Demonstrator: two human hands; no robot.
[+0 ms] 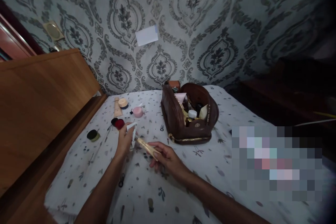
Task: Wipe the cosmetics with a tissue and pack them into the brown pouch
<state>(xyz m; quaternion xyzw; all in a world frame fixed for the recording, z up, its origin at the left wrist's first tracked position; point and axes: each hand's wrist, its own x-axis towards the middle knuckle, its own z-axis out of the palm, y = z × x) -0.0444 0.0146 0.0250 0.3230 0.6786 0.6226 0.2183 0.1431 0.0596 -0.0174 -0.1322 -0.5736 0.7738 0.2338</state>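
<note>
My right hand (166, 159) is closed around a slim beige tube (147, 147), which slants up and left toward my other hand. My left hand (125, 141) is closed on a crumpled white piece (133, 135) that looks like tissue or a wipe; its exact kind is unclear. The tube's upper end is close to this white piece, and I cannot tell whether they touch. Just beyond my left hand sits a red round container (119, 123) with a black round piece (114, 121) beside it. Further back are a pink jar (138, 112), a peach-lidded jar (123, 103) and a flat beige tube (117, 107).
An unzipped brown toiletry bag (187, 131) full of cosmetics stands right of centre. A dark-lidded green jar (93, 135) lies at the left on the patterned white sheet (141, 196). Wooden furniture (44, 108) borders the left side; a papered wall (162, 56) rises behind.
</note>
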